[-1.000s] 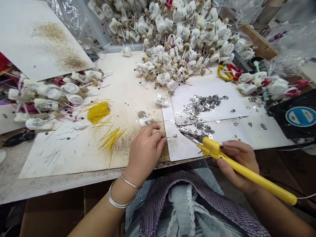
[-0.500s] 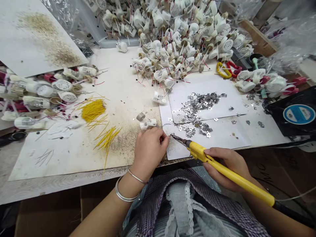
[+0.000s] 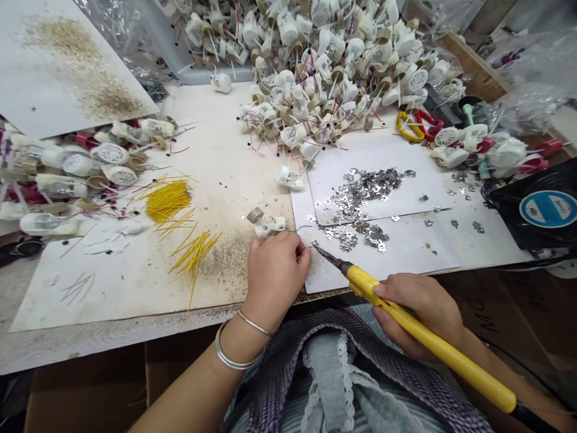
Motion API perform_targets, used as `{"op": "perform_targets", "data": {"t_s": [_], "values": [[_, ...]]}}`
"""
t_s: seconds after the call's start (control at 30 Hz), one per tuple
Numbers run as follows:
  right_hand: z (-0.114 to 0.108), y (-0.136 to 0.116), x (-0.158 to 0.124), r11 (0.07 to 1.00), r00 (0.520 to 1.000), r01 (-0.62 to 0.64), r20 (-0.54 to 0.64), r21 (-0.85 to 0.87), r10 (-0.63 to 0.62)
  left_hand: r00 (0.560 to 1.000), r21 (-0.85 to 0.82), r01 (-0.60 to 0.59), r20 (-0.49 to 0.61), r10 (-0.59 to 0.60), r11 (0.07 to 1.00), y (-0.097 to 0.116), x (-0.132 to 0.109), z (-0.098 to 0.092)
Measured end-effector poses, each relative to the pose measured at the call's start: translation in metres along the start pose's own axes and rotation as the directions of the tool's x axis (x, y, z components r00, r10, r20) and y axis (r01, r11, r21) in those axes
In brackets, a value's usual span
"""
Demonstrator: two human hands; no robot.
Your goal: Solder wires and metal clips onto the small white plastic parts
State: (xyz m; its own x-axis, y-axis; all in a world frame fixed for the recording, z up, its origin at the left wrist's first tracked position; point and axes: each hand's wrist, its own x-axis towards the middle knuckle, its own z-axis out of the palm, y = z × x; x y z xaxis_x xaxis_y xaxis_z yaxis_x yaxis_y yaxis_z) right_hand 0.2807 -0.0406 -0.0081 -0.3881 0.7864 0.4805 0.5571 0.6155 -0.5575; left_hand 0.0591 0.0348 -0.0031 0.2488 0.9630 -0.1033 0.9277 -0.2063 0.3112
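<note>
My right hand (image 3: 419, 313) is wrapped round the yellow handle of a soldering iron (image 3: 401, 319). Its dark tip points up and left, just right of my left fingers, by a small metal piece (image 3: 314, 243). My left hand (image 3: 277, 264) rests on the worktop, fingers curled in a pinch; what they hold is hidden. Right beyond its knuckles lies a white plastic motor housing (image 3: 270, 226), with a thin dark wire running right from it. A tan ring (image 3: 255, 214) lies beside that housing. Past the iron's tip, many small silver metal tabs (image 3: 360, 195) are heaped on white sheets (image 3: 406, 240).
A big pile of white housings with red and black wires (image 3: 315, 78) fills the back. More housings (image 3: 108, 153) lie at left, near yellow wire pieces (image 3: 169, 201). Red-and-yellow-handled tools (image 3: 410, 127) and a black fan-like device (image 3: 536, 207) are at right.
The soldering iron and my right hand have shifted slightly right and down, the tip drawing a little away from my left fingers. My left hand stays almost in place.
</note>
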Motion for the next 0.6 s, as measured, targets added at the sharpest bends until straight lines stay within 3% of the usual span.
{"op": "perform_targets", "data": {"t_s": [0.1,0.33,0.6], "values": [[-0.002,0.000,0.000,0.999,0.996,-0.025,-0.088,-0.029,0.022,1.000,0.003,0.000,0.004,0.000,1.000,0.001,0.000,-0.001],[0.002,0.006,-0.010,0.995,0.988,-0.083,-0.137,-0.047,0.075,0.999,0.013,-0.026,-0.035,0.027,1.000,-0.001,-0.006,0.000],[0.006,0.003,0.000,1.000,1.000,-0.006,-0.024,0.023,0.007,0.998,0.003,-0.007,-0.055,0.007,1.000,-0.005,-0.016,0.004]]}}
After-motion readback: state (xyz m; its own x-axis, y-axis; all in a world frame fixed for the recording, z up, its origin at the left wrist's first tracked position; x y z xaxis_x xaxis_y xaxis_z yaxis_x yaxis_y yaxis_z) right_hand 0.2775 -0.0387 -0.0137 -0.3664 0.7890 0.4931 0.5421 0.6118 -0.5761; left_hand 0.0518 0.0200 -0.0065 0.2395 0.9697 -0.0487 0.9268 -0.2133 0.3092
